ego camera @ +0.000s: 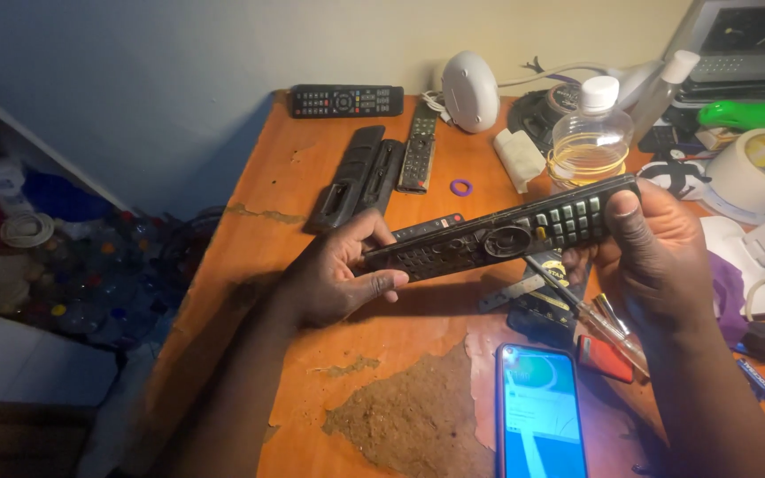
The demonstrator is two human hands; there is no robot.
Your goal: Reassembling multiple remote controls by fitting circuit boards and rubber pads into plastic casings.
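Here, both hands closed on one long black remote control, held tilted across the middle of the frame above the bench, its right end higher than its left. The left hand clamped the lower left end, thumb under the edge and fingers curled over the top. The right hand kept a grip on the upper right end, thumb pressed near the pale number keys. A thin clear-handled screwdriver ran slantwise under the right palm, apparently pinched in that same hand.

Just below the remote lay a dark opened casing and a small red object. At the lower middle of the frame a phone lay face up with its screen lit, beside a patch where the orange surface had peeled.

Toward the upper middle lay other remotes: one flat along the bench's far edge, a slim one, and two black shells side by side. A purple ring sat near them. A clear bottle with a white cap and a white round lamp stood behind, and a roll of white tape lay at the right edge.
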